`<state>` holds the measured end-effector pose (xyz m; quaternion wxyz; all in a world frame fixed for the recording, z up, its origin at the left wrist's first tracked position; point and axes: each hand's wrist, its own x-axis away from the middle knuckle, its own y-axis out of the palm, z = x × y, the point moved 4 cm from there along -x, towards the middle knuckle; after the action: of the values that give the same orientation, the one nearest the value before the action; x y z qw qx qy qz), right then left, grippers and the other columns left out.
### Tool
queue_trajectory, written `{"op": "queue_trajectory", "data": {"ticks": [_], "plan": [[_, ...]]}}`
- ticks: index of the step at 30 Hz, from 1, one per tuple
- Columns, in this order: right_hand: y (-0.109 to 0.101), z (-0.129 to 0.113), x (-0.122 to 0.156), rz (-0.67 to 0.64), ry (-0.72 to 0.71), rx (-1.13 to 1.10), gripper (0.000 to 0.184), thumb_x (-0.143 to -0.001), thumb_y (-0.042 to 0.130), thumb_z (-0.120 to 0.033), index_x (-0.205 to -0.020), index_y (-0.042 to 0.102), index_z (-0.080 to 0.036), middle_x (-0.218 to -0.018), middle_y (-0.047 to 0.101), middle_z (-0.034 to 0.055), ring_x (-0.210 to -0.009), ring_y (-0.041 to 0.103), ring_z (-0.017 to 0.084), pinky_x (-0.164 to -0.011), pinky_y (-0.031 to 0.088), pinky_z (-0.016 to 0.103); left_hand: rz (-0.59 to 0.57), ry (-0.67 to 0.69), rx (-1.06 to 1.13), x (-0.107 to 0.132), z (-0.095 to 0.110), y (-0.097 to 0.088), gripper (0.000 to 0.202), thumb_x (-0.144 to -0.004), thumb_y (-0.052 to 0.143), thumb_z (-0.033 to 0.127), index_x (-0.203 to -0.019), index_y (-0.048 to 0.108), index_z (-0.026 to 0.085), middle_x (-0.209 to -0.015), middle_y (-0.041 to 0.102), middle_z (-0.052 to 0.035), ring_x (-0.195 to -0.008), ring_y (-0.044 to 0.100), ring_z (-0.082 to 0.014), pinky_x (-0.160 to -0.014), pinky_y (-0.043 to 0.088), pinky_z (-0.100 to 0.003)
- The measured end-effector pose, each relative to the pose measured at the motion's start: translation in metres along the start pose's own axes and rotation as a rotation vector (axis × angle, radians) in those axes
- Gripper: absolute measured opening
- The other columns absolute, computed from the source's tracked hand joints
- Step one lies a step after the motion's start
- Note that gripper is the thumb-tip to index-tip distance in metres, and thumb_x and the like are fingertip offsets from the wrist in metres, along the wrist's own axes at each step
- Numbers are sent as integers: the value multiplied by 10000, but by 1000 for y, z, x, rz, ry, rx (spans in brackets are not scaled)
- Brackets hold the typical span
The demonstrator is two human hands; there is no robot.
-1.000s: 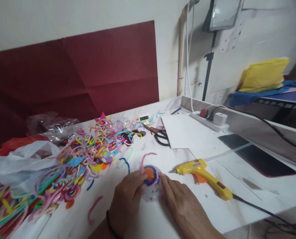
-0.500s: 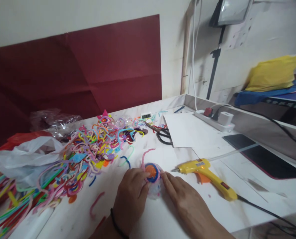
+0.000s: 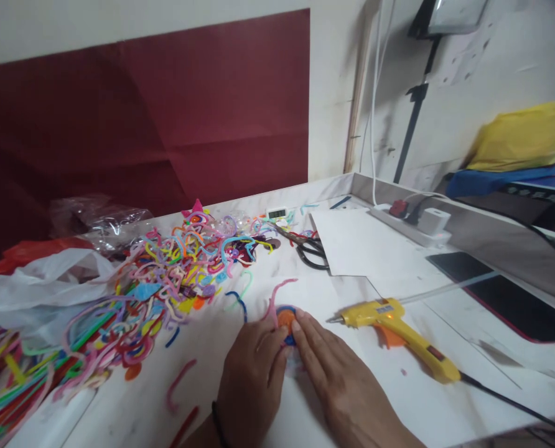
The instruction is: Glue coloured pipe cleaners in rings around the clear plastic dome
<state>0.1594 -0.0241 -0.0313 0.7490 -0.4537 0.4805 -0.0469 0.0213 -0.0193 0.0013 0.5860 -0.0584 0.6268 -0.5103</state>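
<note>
A small round craft piece (image 3: 287,322) sits low in the middle of the view, on the white tabletop. It has an orange disc face, a blue pipe-cleaner ring around it and a pale body mostly covered by fingers. From its upper left a loose pink pipe cleaner (image 3: 277,290) sticks up and curls right. My left hand (image 3: 254,367), with a dark band at the wrist, is closed on the left side, thumb and fingers bent. On the other side my right hand (image 3: 336,367) grips with fairly straight fingers pressed together, tips on the orange disc and ring; its thumb is hidden.
To the right lies a yellow glue gun (image 3: 399,333), its cord running off right. Behind are scissors (image 3: 312,252), white sheets (image 3: 347,239), a dark phone (image 3: 501,295) and a power strip (image 3: 410,227). A pipe-cleaner heap (image 3: 179,267) and plastic bags (image 3: 48,283) fill the left.
My right fingers have moved left and up onto the craft piece's disc and ring, covering more of it. My left hand stays on its side. The view has shifted slightly.
</note>
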Motion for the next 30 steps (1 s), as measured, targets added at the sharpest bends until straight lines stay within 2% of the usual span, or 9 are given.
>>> {"op": "queue_trajectory", "data": {"ticks": [6, 11, 18, 22, 26, 30], "plan": [[-8, 3, -9, 25, -13, 12, 477, -858, 331, 9, -1302, 506, 8, -1322, 586, 223, -1227, 561, 269, -880, 566, 366, 26, 51, -67, 2, 5, -2, 257, -932, 442, 112, -1110, 624, 150, -1018, 686, -100, -945, 670, -208, -809, 589, -310], [-15, 9, -24, -67, -64, 27, 484, -830, 354, -17, -1267, 560, -41, -1218, 669, 178, -1041, 664, 271, -788, 578, 418, 27, 81, -138, 7, 6, -1, 272, -943, 429, 112, -1145, 610, 129, -1079, 690, -125, -991, 675, -224, -840, 590, -324], [-12, 9, -27, -20, -56, 57, 475, -775, 406, -17, -1193, 619, -87, -1161, 700, 136, -969, 659, 251, -820, 525, 395, 13, 108, -173, 13, 6, -3, 337, -915, 431, 119, -1221, 573, 123, -1164, 676, -152, -1067, 663, -251, -858, 585, -354], [-12, 9, -27, -3, -16, 39, 427, -810, 413, -33, -1159, 646, -111, -1129, 716, 109, -953, 660, 246, -816, 514, 395, 5, 22, -107, 12, 3, -6, 408, -900, 417, 107, -1300, 490, 145, -1148, 687, -125, -1064, 668, -220, -885, 573, -327], [-12, 8, -28, 4, 11, 9, 429, -804, 417, -27, -1146, 661, -108, -1111, 724, 98, -940, 668, 251, -811, 508, 398, 5, -83, -1, 10, -3, -7, 476, -888, 425, 103, -1361, 397, 149, -1232, 644, -137, -1143, 634, -228, -948, 545, -357], [-13, 8, -26, 12, 13, -3, 477, -746, 418, -7, -1145, 667, -88, -1134, 716, 120, -938, 673, 276, -816, 505, 430, 23, -234, 141, 9, -13, -5, 436, -896, 436, 119, -1325, 418, 193, -1209, 652, -116, -1118, 654, -222, -956, 544, -380]]}}
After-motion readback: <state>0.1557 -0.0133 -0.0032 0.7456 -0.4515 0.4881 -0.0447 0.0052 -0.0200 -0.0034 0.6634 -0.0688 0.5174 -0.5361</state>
